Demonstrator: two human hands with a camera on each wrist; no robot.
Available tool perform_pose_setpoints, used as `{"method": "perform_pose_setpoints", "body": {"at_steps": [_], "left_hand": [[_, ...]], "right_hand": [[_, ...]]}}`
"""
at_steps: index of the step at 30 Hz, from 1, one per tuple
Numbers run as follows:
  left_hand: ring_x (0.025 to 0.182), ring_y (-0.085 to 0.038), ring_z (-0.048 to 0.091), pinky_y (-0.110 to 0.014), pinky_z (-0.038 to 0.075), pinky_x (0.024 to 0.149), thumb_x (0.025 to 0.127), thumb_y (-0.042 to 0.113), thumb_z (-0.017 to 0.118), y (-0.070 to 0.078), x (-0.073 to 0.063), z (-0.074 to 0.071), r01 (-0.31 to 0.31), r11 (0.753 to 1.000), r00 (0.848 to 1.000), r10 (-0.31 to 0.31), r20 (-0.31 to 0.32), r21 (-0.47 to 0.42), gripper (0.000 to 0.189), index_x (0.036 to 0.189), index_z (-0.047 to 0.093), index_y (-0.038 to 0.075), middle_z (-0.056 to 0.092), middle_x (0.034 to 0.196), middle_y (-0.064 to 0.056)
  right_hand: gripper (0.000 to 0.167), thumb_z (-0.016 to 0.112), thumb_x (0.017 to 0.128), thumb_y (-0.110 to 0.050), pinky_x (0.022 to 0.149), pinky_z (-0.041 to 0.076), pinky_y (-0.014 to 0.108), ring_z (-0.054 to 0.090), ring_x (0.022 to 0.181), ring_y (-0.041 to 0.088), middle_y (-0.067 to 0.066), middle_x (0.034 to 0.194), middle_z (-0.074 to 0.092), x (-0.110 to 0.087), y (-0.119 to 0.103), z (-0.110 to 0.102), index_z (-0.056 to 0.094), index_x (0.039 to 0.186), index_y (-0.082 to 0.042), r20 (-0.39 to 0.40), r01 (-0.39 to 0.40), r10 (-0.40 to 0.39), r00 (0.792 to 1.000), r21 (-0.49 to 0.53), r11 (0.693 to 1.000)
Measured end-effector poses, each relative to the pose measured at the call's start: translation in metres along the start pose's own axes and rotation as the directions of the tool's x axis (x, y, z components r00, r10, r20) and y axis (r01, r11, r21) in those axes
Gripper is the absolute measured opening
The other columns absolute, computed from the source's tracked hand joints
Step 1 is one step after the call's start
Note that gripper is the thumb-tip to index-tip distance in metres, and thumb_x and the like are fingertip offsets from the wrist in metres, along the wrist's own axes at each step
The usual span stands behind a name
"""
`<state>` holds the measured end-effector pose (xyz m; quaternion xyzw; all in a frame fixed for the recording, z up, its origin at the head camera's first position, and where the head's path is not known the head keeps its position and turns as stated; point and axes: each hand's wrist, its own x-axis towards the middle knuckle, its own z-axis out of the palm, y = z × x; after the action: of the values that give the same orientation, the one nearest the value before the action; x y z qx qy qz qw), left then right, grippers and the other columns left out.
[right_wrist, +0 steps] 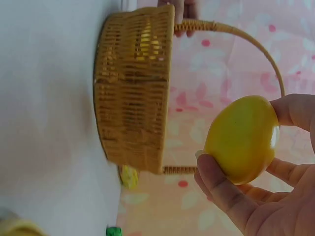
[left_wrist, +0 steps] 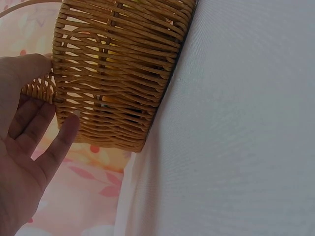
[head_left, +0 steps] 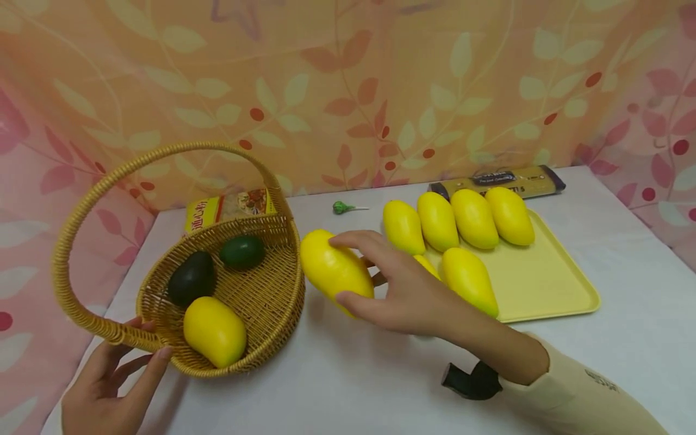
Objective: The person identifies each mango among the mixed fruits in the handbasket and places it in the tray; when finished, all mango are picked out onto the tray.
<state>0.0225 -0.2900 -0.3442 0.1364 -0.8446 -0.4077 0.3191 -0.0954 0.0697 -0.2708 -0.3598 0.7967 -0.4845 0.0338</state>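
My right hand (head_left: 405, 296) holds a yellow mango (head_left: 334, 266) between thumb and fingers, raised beside the right rim of a wicker basket (head_left: 288, 317). In the right wrist view, that mango (right_wrist: 243, 137) appears higher than the basket's rim. With thumb and fingers, my left hand (head_left: 111, 386) grips the near left rim of the basket, where the arched handle (head_left: 67, 260) joins it. Inside lie another mango (head_left: 215, 332), a blackish avocado (head_left: 193, 279) and a dark green avocado-like fruit (head_left: 242, 252).
Several mangoes (head_left: 473, 219) lie on a pale yellow tray (head_left: 560, 284) at the right. Behind it is a spaghetti packet (head_left: 522, 180); a yellow food packet (head_left: 203, 214) stands behind the basket. A green lollipop (head_left: 341, 208) lies between them on the white cloth.
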Motion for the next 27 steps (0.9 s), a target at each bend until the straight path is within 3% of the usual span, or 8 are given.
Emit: {"method": "perform_pose_setpoints", "body": {"at_steps": [6,11,17,27], "left_hand": [[0.101,-0.010,0.063,-0.009,0.052,0.075,0.075,-0.015,0.080,-0.001,0.000,0.000,-0.004,1.000,1.000,0.004,-0.010,-0.011,0.059,0.130,0.064,0.001,0.069,0.115,0.002],[0.101,-0.009,0.062,-0.008,0.051,0.076,0.077,-0.013,0.080,0.000,0.000,0.000,0.011,1.000,1.000,-0.011,-0.006,0.000,0.058,0.131,0.064,0.002,0.068,0.114,0.004],[0.101,-0.009,0.062,-0.008,0.051,0.076,0.077,-0.012,0.080,0.000,-0.001,0.000,0.012,1.000,1.000,-0.012,-0.005,0.010,0.058,0.131,0.064,0.002,0.068,0.115,0.005],[0.102,-0.009,0.062,-0.007,0.051,0.076,0.077,-0.011,0.081,-0.001,-0.001,0.000,0.018,1.000,1.000,-0.018,0.000,0.012,0.058,0.131,0.064,0.003,0.068,0.115,0.004]], "right_hand": [[0.062,0.078,0.088,-0.018,0.083,0.058,0.035,0.055,0.105,0.021,-0.006,0.143,0.050,-0.016,0.004,-0.020,0.050,0.143,-0.021,-0.053,-0.074,0.072,0.996,-0.037,0.997],[0.064,0.079,0.087,-0.018,0.085,0.057,0.037,0.054,0.109,0.020,-0.009,0.142,0.048,-0.031,0.007,-0.034,0.050,0.143,-0.026,-0.095,-0.146,0.139,0.986,-0.072,0.987],[0.063,0.079,0.088,-0.017,0.084,0.057,0.037,0.051,0.113,0.017,-0.008,0.143,0.048,-0.047,0.014,-0.047,0.051,0.144,-0.024,-0.139,-0.167,0.147,0.979,-0.140,0.976],[0.060,0.078,0.088,-0.015,0.082,0.053,0.043,0.047,0.127,0.025,0.001,0.147,0.047,-0.069,0.027,-0.066,0.054,0.142,-0.023,-0.244,-0.201,0.134,0.960,-0.272,0.941]]}}
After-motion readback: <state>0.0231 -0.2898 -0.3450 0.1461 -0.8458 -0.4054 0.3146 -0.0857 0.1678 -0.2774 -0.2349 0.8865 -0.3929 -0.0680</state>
